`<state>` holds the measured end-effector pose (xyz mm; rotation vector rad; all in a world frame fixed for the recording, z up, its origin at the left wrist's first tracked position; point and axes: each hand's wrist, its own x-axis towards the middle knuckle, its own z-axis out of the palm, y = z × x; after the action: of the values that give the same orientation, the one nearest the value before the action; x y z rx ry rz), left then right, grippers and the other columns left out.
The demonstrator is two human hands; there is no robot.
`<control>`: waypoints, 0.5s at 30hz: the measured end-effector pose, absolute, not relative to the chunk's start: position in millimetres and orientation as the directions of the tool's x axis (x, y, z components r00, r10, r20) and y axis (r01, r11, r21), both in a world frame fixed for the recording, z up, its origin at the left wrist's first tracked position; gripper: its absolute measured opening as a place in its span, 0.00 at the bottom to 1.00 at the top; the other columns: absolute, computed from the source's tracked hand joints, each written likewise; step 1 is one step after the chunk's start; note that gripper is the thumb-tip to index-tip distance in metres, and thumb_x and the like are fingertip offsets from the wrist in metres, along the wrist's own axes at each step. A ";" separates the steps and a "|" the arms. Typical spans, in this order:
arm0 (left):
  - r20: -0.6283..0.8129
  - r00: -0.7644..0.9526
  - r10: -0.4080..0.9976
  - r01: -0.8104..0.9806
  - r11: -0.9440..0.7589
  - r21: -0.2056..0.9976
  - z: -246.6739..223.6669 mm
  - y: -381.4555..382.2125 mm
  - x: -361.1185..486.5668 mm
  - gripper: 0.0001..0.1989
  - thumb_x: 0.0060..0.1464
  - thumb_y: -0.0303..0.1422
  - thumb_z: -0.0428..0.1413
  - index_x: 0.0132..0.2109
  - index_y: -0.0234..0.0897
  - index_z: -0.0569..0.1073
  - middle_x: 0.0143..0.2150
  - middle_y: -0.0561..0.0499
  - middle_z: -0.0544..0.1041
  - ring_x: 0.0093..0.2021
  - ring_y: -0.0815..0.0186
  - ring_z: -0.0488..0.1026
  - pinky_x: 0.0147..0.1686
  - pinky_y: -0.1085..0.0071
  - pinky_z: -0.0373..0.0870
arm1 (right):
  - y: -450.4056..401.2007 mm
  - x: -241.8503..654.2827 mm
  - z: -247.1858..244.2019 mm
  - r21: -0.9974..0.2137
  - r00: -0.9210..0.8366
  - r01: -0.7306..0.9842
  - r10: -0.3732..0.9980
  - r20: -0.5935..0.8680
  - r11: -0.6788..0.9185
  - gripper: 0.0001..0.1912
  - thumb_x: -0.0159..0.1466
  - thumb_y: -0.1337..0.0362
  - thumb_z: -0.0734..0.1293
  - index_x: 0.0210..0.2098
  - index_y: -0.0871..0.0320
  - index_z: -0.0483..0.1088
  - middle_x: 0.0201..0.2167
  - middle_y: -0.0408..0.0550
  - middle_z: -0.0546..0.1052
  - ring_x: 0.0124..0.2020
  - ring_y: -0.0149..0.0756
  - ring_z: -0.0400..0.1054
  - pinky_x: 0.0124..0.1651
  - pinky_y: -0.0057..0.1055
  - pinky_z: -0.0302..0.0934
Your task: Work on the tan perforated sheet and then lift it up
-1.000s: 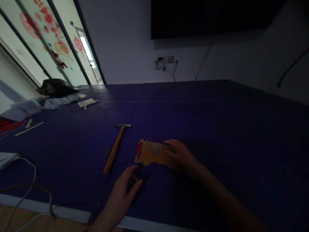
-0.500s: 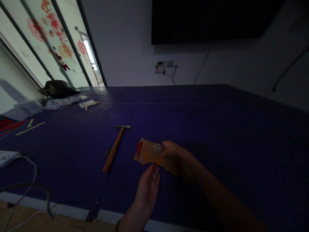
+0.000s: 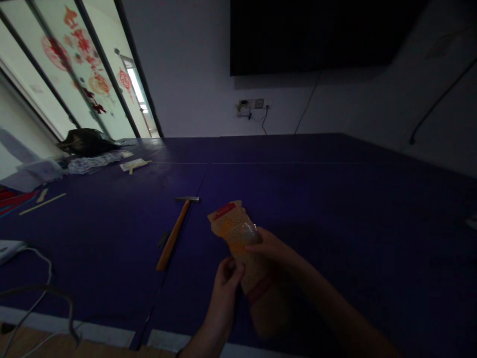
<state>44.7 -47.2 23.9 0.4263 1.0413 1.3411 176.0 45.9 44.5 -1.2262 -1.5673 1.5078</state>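
Note:
A long brown paper bag [image 3: 238,231] with red bands, an orange print and a shiny clear patch slants over the dark blue table [image 3: 298,189]. My right hand [image 3: 270,244] grips its right side, thumb on the front. At its left edge my left hand [image 3: 229,272] has its fingers curled in, thumb against the bag. To the left a hammer [image 3: 174,236] with a wooden handle lies flat, its metal head toward the far side. Beside the handle sits a small bunch of thin dark pieces [image 3: 163,239], perhaps nails.
A white device [image 3: 11,248] with a cable stands at the left edge. Yellowish strips [image 3: 42,204], red and blue items [image 3: 15,199], a white packet [image 3: 133,165] and a black bag [image 3: 87,142] lie farther left. A dark screen [image 3: 316,35] hangs on the wall.
The bag has turned more upright and its lower part now shows nearer me. My left hand's fingers have gone from extended to curled at its edge. The view has shifted slightly.

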 end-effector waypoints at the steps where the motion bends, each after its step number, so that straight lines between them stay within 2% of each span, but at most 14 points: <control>1: -0.358 -0.108 0.927 -0.540 0.247 0.805 25.6 -47.2 42.7 0.20 0.41 0.35 0.61 0.43 0.34 0.68 0.43 0.43 0.73 0.44 0.59 0.71 0.45 0.67 0.66 | 38.7 170.3 44.0 -0.982 -0.316 0.153 0.936 -0.154 -0.109 0.26 0.46 0.61 0.67 0.44 0.59 0.61 0.42 0.51 0.74 0.42 0.43 0.69 0.44 0.39 0.63; 5: -0.332 -0.128 0.935 -0.391 0.260 0.883 35.4 -49.3 30.3 0.22 0.42 0.39 0.60 0.44 0.34 0.67 0.43 0.43 0.74 0.42 0.57 0.72 0.39 0.68 0.68 | 15.7 148.2 41.4 -0.990 -0.183 0.024 0.973 -0.138 -0.136 0.26 0.49 0.58 0.65 0.46 0.57 0.58 0.45 0.53 0.71 0.47 0.44 0.66 0.49 0.40 0.60; 10: -0.267 0.011 0.964 -0.233 0.262 0.936 48.5 -49.3 0.2 0.21 0.41 0.39 0.60 0.41 0.31 0.70 0.40 0.42 0.76 0.40 0.56 0.73 0.37 0.68 0.70 | 0.6 137.6 40.8 -0.982 -0.238 -0.114 0.964 -0.118 -0.149 0.24 0.49 0.54 0.65 0.44 0.56 0.59 0.42 0.52 0.72 0.46 0.44 0.66 0.49 0.41 0.59; 12: -0.271 0.002 0.963 -0.177 0.267 0.947 56.6 -43.1 -23.7 0.21 0.41 0.39 0.60 0.42 0.30 0.70 0.38 0.43 0.77 0.38 0.58 0.74 0.35 0.68 0.70 | 1.1 139.3 38.7 -0.989 -0.248 -0.081 0.963 -0.104 -0.128 0.22 0.51 0.52 0.64 0.43 0.56 0.59 0.42 0.52 0.72 0.44 0.43 0.67 0.47 0.40 0.61; 15: -0.272 -0.100 0.957 -0.132 0.258 0.957 73.9 -25.8 -71.2 0.21 0.41 0.37 0.59 0.43 0.30 0.69 0.34 0.45 0.78 0.33 0.59 0.75 0.32 0.68 0.71 | 9.1 143.3 31.7 -0.993 -0.203 0.046 0.972 -0.115 -0.108 0.19 0.56 0.53 0.59 0.43 0.57 0.58 0.40 0.54 0.71 0.39 0.40 0.69 0.40 0.38 0.64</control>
<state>-71.2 -25.8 73.9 0.8664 1.3214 1.1438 143.3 9.1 31.7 -1.2138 -1.3321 1.4299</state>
